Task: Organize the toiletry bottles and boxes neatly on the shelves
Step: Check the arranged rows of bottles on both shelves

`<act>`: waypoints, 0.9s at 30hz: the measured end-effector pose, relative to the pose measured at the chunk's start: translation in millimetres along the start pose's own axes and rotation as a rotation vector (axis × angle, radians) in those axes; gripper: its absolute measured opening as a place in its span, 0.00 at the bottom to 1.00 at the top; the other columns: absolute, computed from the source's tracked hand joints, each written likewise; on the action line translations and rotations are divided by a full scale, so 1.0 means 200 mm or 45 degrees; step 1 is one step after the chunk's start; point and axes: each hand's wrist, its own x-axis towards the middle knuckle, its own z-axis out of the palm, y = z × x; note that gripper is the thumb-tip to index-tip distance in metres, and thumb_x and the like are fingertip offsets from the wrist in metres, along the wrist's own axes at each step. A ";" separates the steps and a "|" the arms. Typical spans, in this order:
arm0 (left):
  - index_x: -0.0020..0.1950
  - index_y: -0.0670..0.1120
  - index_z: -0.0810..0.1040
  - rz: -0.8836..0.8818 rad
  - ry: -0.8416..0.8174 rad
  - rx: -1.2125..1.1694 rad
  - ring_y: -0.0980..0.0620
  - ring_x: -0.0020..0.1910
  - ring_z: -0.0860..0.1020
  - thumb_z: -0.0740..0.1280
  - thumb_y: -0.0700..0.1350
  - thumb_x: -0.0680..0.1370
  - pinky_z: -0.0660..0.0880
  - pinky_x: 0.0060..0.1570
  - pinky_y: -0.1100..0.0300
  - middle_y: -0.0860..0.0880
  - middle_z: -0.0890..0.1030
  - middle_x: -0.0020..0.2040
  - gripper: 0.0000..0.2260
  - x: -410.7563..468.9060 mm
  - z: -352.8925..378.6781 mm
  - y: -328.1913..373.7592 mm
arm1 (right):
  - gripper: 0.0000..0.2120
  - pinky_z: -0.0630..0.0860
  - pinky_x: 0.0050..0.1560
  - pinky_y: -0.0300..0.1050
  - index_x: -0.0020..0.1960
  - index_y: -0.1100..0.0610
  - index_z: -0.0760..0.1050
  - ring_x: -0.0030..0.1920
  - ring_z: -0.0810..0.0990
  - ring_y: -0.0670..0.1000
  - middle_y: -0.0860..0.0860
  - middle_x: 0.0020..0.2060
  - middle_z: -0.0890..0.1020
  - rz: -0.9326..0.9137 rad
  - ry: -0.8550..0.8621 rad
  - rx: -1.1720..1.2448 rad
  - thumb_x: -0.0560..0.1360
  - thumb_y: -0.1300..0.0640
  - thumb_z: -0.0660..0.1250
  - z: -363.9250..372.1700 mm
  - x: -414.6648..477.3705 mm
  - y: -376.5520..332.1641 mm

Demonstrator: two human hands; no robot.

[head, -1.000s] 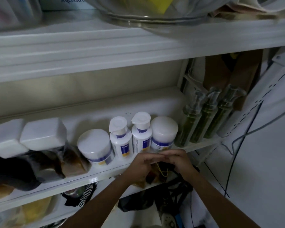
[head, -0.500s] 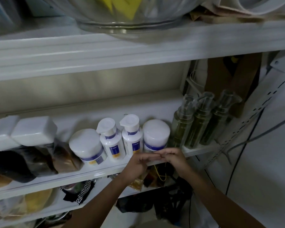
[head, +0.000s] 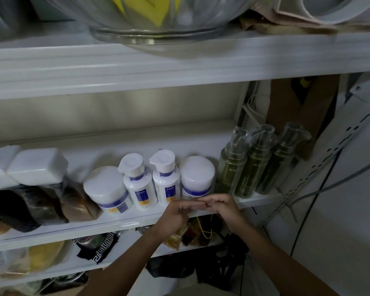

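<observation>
Left hand [head: 175,212] and right hand [head: 223,207] meeting fingertip to fingertip at middle shelf [head: 73,229] front edge, before right white jar [head: 197,176]; grasp: cannot tell. White pump bottles [head: 138,186] showing blue "EHD" labels, standing beside it.

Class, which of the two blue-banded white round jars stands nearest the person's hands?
The right-hand white round jar, next to the green glass pump bottles; the other jar sits left of both white flip-cap bottles.

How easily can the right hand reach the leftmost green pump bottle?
Probably easily. The right hand is at the shelf edge just in front of the leftmost green pump bottle, nothing between them. The white jar and the middle pump bottle crowd its sides, so fingers get little room.
</observation>
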 end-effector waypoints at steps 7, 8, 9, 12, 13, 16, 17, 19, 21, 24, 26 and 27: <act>0.61 0.35 0.78 -0.019 -0.084 0.106 0.49 0.63 0.77 0.55 0.19 0.66 0.71 0.66 0.56 0.41 0.80 0.60 0.28 0.09 0.12 0.03 | 0.18 0.78 0.43 0.35 0.46 0.61 0.82 0.42 0.84 0.49 0.52 0.38 0.86 0.020 0.047 0.009 0.73 0.75 0.56 -0.15 -0.03 -0.01; 0.61 0.36 0.78 -0.021 -0.090 0.111 0.49 0.63 0.77 0.54 0.20 0.65 0.70 0.66 0.55 0.42 0.80 0.59 0.29 0.11 0.13 0.03 | 0.18 0.78 0.42 0.35 0.46 0.60 0.82 0.42 0.84 0.48 0.52 0.37 0.86 0.010 0.050 0.002 0.73 0.75 0.56 -0.17 -0.03 -0.02; 0.61 0.37 0.79 -0.028 -0.096 0.112 0.50 0.63 0.77 0.54 0.20 0.65 0.70 0.67 0.56 0.42 0.81 0.59 0.29 0.12 0.14 0.03 | 0.18 0.77 0.43 0.35 0.46 0.60 0.82 0.42 0.84 0.48 0.52 0.38 0.86 0.005 0.055 -0.010 0.73 0.75 0.56 -0.18 -0.03 -0.02; 0.61 0.37 0.79 -0.037 -0.108 0.112 0.50 0.63 0.76 0.54 0.22 0.64 0.70 0.67 0.54 0.43 0.81 0.59 0.29 0.15 0.15 0.03 | 0.19 0.78 0.45 0.36 0.46 0.58 0.83 0.44 0.84 0.49 0.52 0.39 0.86 -0.008 0.056 -0.043 0.73 0.74 0.57 -0.22 -0.02 -0.02; 0.61 0.37 0.79 -0.041 -0.108 0.108 0.50 0.63 0.77 0.54 0.22 0.64 0.70 0.67 0.54 0.42 0.81 0.59 0.29 0.16 0.15 0.02 | 0.19 0.78 0.45 0.36 0.45 0.57 0.83 0.44 0.84 0.49 0.52 0.39 0.86 -0.005 0.056 -0.045 0.73 0.74 0.57 -0.22 -0.02 -0.02; 0.60 0.39 0.79 -0.054 -0.086 0.095 0.50 0.63 0.77 0.54 0.22 0.65 0.70 0.66 0.55 0.44 0.81 0.59 0.29 0.16 0.16 0.01 | 0.18 0.77 0.44 0.35 0.47 0.60 0.83 0.43 0.84 0.49 0.53 0.39 0.86 -0.002 0.053 -0.040 0.73 0.75 0.57 -0.23 0.00 -0.01; 0.60 0.41 0.80 -0.053 -0.085 0.088 0.50 0.63 0.77 0.54 0.22 0.65 0.70 0.66 0.56 0.46 0.82 0.59 0.30 0.16 0.16 0.01 | 0.17 0.77 0.44 0.35 0.48 0.61 0.82 0.43 0.84 0.49 0.54 0.40 0.86 -0.002 0.054 -0.044 0.73 0.74 0.57 -0.23 0.01 0.00; 0.58 0.46 0.81 -0.056 -0.072 0.091 0.51 0.63 0.77 0.55 0.22 0.65 0.71 0.65 0.57 0.49 0.82 0.58 0.31 0.17 0.16 0.00 | 0.16 0.77 0.43 0.35 0.49 0.63 0.82 0.44 0.84 0.48 0.54 0.41 0.85 -0.007 0.054 -0.056 0.73 0.74 0.57 -0.24 0.02 0.00; 0.58 0.46 0.81 -0.064 -0.053 0.100 0.52 0.63 0.77 0.55 0.23 0.65 0.71 0.65 0.56 0.49 0.82 0.58 0.31 0.17 0.17 -0.01 | 0.16 0.77 0.43 0.33 0.50 0.65 0.81 0.43 0.84 0.47 0.55 0.41 0.85 0.003 0.058 -0.056 0.73 0.74 0.57 -0.24 0.03 -0.01; 0.58 0.46 0.81 -0.071 -0.023 0.105 0.51 0.63 0.76 0.56 0.26 0.63 0.70 0.66 0.51 0.48 0.81 0.59 0.30 0.18 0.18 -0.03 | 0.16 0.76 0.42 0.32 0.50 0.66 0.81 0.43 0.84 0.46 0.57 0.42 0.85 0.018 0.053 -0.052 0.73 0.74 0.57 -0.25 0.04 -0.02; 0.58 0.46 0.81 -0.084 -0.012 0.093 0.50 0.63 0.76 0.56 0.27 0.63 0.70 0.66 0.50 0.47 0.81 0.59 0.29 0.18 0.20 -0.04 | 0.16 0.76 0.43 0.33 0.49 0.64 0.82 0.44 0.84 0.47 0.56 0.42 0.85 0.012 0.041 -0.062 0.73 0.74 0.57 -0.26 0.04 -0.01; 0.59 0.45 0.81 -0.087 -0.018 0.085 0.49 0.63 0.76 0.56 0.26 0.64 0.70 0.67 0.49 0.46 0.81 0.59 0.29 0.19 0.21 -0.04 | 0.17 0.77 0.44 0.34 0.48 0.61 0.83 0.44 0.84 0.47 0.54 0.42 0.85 0.005 0.039 -0.074 0.73 0.74 0.57 -0.27 0.04 0.00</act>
